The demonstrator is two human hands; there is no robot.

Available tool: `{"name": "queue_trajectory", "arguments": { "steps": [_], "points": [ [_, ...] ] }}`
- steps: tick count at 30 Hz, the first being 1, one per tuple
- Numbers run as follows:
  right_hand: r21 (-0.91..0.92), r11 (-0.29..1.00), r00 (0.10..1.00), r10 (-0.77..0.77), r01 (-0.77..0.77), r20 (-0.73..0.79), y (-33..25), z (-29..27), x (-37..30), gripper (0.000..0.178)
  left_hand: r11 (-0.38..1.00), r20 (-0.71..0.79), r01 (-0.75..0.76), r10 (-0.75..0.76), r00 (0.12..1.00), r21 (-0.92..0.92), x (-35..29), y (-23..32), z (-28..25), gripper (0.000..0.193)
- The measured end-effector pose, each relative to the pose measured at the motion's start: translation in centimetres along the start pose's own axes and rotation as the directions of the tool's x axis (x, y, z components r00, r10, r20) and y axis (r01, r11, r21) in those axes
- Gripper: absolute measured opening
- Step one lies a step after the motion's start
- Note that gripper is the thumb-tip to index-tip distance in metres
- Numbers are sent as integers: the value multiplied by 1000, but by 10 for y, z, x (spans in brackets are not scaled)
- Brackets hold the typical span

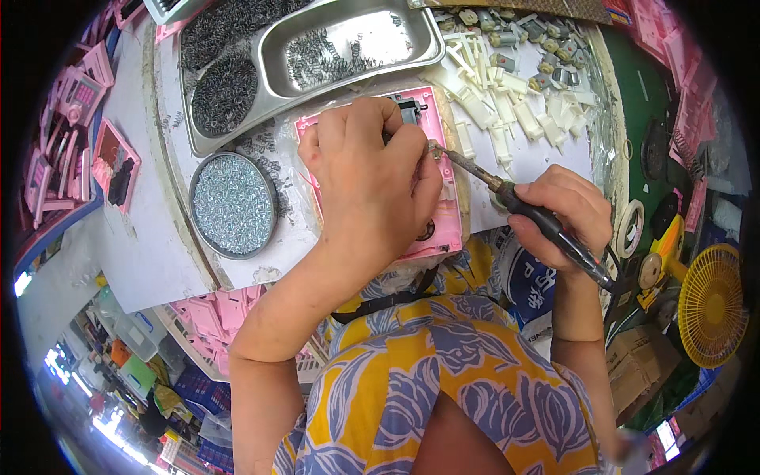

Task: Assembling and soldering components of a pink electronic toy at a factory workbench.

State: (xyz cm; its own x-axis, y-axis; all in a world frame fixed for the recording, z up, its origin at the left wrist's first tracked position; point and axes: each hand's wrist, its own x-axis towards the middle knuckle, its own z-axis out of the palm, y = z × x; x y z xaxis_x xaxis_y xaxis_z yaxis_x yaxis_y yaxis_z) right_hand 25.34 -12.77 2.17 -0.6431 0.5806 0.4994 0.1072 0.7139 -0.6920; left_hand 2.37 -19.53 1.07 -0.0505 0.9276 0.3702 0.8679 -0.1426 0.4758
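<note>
A pink plastic housing (450, 212) lies open on the worktable in front of me, with a dark part (409, 109) at its far end. Over it bends my left hand (358, 176), thumb and fingers pinched together; whatever they hold is hidden. My right hand (568, 207) is closed around the black handle of a soldering iron (546, 229). The iron slants up and left, its tip right by my left fingertips, above the housing. From this view I cannot tell whether the tip touches anything.
Metal trays (431, 49) of small springs stand at the back, beside a round dish (273, 207) of small screws. White plastic parts (507, 111) and small motors (546, 47) lie beyond the housing. A yellow fan (712, 305) and tape roll (630, 229) are at right, pink cases (79, 95) at left.
</note>
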Motion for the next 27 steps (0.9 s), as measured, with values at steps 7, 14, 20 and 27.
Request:
{"name": "queue_trajectory", "arguments": {
  "steps": [7, 14, 20, 27],
  "points": [
    [-7, 1000, 1000, -2, 2, -4, 1, 1, -2, 34, 999, 15, 8, -9, 1000, 39, 1, 2, 0, 13],
    [-25, 1000, 1000, 12, -13, -28, -4, -7, -8, 33, 997, 37, 16, -19, 999, 80, 2, 4, -3, 13],
    [-17, 1000, 1000, -9, 9, -19, -3, -3, -7, 33, 998, 9, 3, -4, 1000, 67, 2, 4, 1, 14],
    [-41, 999, 999, 16, -18, -48, -6, -10, -6, 32, 996, 16, -14, 15, 1000, -90, -1, -5, -24, 31]
  ]
}}
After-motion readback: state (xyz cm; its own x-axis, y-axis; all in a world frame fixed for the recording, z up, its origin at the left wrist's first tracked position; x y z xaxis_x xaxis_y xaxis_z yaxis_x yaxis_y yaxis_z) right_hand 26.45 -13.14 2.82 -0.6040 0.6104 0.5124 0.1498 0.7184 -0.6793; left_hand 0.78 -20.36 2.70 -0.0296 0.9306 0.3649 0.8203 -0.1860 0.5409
